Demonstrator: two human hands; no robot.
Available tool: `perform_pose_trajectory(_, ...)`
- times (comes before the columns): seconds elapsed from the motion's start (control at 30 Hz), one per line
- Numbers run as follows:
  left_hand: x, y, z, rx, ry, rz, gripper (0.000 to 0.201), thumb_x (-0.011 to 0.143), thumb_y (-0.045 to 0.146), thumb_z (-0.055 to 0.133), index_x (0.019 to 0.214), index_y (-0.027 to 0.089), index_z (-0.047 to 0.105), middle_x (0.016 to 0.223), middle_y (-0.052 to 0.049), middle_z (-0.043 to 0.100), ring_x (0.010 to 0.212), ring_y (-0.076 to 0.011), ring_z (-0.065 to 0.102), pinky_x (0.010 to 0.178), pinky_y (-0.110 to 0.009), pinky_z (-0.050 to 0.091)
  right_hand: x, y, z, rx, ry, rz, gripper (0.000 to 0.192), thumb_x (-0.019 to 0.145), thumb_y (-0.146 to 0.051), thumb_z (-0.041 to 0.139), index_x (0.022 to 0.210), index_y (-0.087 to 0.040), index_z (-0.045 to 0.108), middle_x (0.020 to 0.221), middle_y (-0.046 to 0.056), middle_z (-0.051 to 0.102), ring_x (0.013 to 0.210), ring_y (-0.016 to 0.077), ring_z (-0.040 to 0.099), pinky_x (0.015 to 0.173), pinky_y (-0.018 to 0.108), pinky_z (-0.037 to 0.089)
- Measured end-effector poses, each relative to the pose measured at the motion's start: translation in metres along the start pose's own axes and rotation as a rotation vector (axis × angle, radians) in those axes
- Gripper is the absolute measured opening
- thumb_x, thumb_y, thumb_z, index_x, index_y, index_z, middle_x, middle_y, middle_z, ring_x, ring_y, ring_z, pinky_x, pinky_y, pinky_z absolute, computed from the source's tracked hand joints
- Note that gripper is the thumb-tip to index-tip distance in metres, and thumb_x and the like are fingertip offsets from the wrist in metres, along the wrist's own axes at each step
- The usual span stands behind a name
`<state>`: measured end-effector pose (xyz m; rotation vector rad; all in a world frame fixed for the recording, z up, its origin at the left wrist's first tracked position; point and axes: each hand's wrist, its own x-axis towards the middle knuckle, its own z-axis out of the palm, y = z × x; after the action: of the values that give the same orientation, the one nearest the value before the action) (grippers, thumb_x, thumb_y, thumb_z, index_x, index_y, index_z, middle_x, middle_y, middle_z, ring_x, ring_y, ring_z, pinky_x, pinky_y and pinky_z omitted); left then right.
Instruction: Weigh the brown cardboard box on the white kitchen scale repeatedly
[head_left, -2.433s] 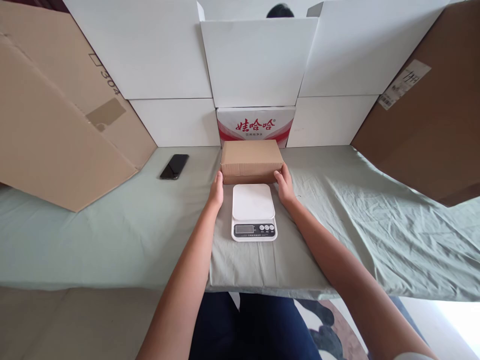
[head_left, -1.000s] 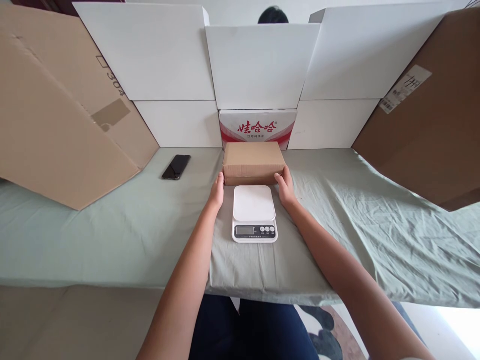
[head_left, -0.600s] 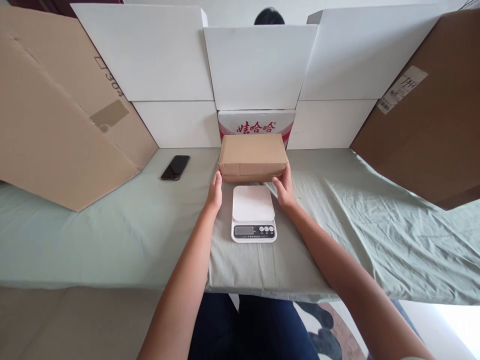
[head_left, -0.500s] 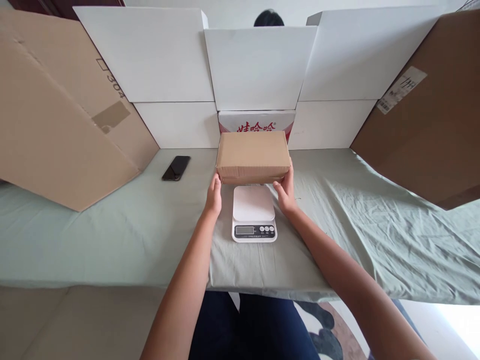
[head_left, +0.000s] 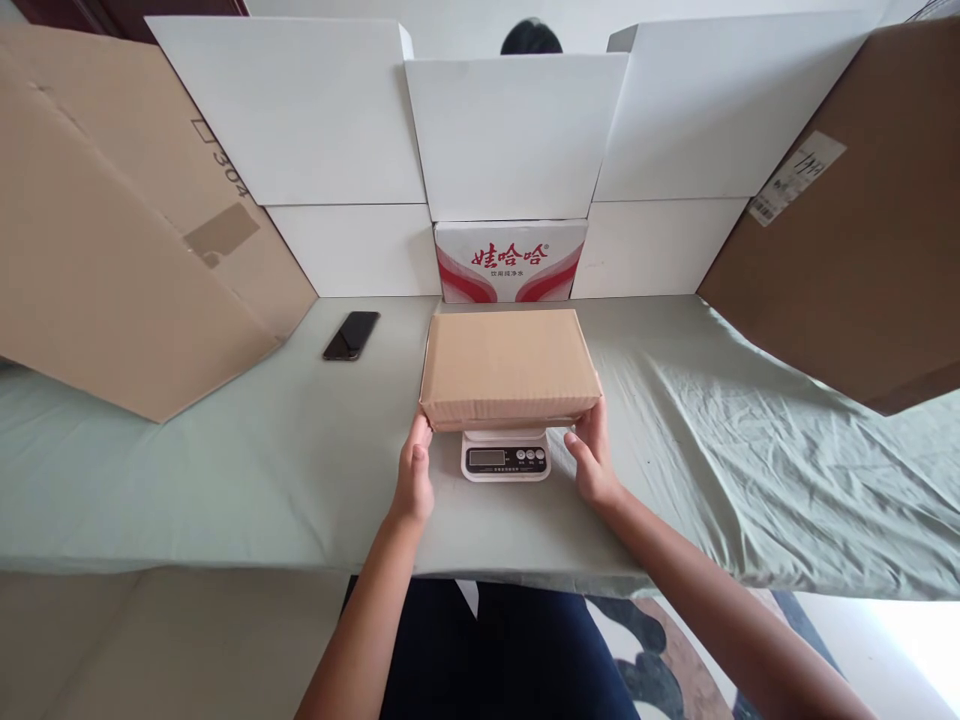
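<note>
The plain brown rectangular cardboard box [head_left: 508, 364] sits over the white digital kitchen scale [head_left: 505, 455], covering the weighing plate so that only the scale's front strip with its grey display and round buttons shows beneath the box's near edge. Whether the box's full weight rests on the plate or the hands carry part of it, I cannot tell. Judging by this, the placing of the box on the scale looks all but done; letting go and reading the display appear to be what is left, and the digits are too small to read.

The left hand [head_left: 415, 478] grips the near left corner of the box, thumb up against the edge, fingers curled under. The right hand [head_left: 592, 462] holds the near right corner the same way, fingers tucked beneath the base. Both forearms are bare.

The box is matt corrugated board, closed, with sharp folded edges and a smooth flat lid. The scale is glossy hard plastic with rounded corners. Under them lies a pale green cloth [head_left: 225, 470], soft and creased, most wrinkled on the right, draped over the table's front edge.

Further back on the left lies a flat black smartphone [head_left: 351, 334] with a glassy face. Behind the box stands a white carton with red printed characters [head_left: 510, 260], backed by white cardboard panels [head_left: 517, 135] and flanked by large brown cardboard sheets [head_left: 112, 250]
</note>
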<state>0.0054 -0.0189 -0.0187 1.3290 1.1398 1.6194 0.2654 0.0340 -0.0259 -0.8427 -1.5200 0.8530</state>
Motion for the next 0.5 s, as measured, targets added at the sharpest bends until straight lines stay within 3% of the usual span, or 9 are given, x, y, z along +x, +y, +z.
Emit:
perform_pose_trajectory(0.13,0.0019,-0.0001,0.0000,-0.007,-0.003,-0.034,0.090,0.089,0.086,0.034,0.161,0.032,0.043,0.172,-0.007,0.039,0.164,-0.0319,0.025,0.131,-0.046,0.031,0.0027,-0.0015,0.0018,0.005,0.014,0.011,0.079,0.095,-0.062,0.053,0.165,-0.045,0.021,0.178,-0.008,0.021,0.166,0.0332,0.022,0.133,0.059,0.031)
perform_pose_trajectory(0.3,0.0022,-0.0005,0.0006,-0.013,0.032,-0.052,0.098,0.087,0.089,0.036,0.160,0.024,0.044,0.169,-0.014,0.042,0.161,-0.0363,0.031,0.130,-0.052,0.031,0.0025,-0.0022,0.0016,0.002,0.005,-0.014,0.080,0.097,-0.059,0.054,0.166,-0.042,0.018,0.178,-0.004,0.021,0.165,0.0338,0.021,0.132,0.062,0.028)
perform_pose_trajectory(0.5,0.0028,-0.0020,-0.0003,-0.027,0.023,-0.033,0.092,0.089,0.087,0.038,0.158,0.027,0.047,0.168,-0.012,0.046,0.161,-0.0352,0.032,0.129,-0.050,0.033,0.0029,-0.0021,0.0006,-0.016,0.019,-0.014,0.077,0.097,-0.057,0.055,0.165,-0.041,0.023,0.176,0.000,0.026,0.158,0.0344,0.033,0.129,0.061,0.031)
